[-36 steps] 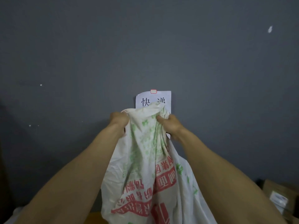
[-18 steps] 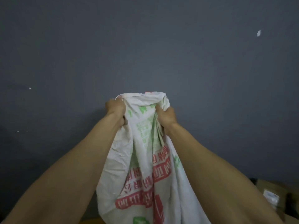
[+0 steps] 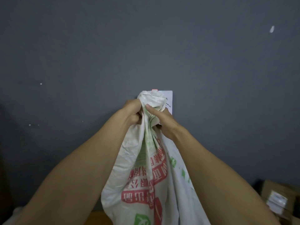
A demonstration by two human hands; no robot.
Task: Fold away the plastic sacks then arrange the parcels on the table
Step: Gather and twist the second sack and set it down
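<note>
Two hands: both are raised in front of a dark grey wall [image 3: 81, 46], sharing one sack.
Left hand [image 3: 132, 113]: its fingers are curled tight round the bunched neck of the sack, on its left side.
Sack [image 3: 142, 176]: white woven plastic with red and green print, held in the air between the forearms. Its body hangs down past the bottom of the view, and a crumpled tuft stands above the fists.
Right hand [image 3: 164, 123]: its fingers wrap the same neck from the right, with the thumb lying up along the gathers.
Handling: it looks light, limp and probably empty. The weave is likely slick, so the mouth edge or corners seem better holds for folding it flat.
Count: one sack, one paper notice [image 3: 169, 101] on the wall behind it, and one blurred cardboard parcel [image 3: 279, 197] at lower right. I cannot tell whether more lie beside it.
</note>
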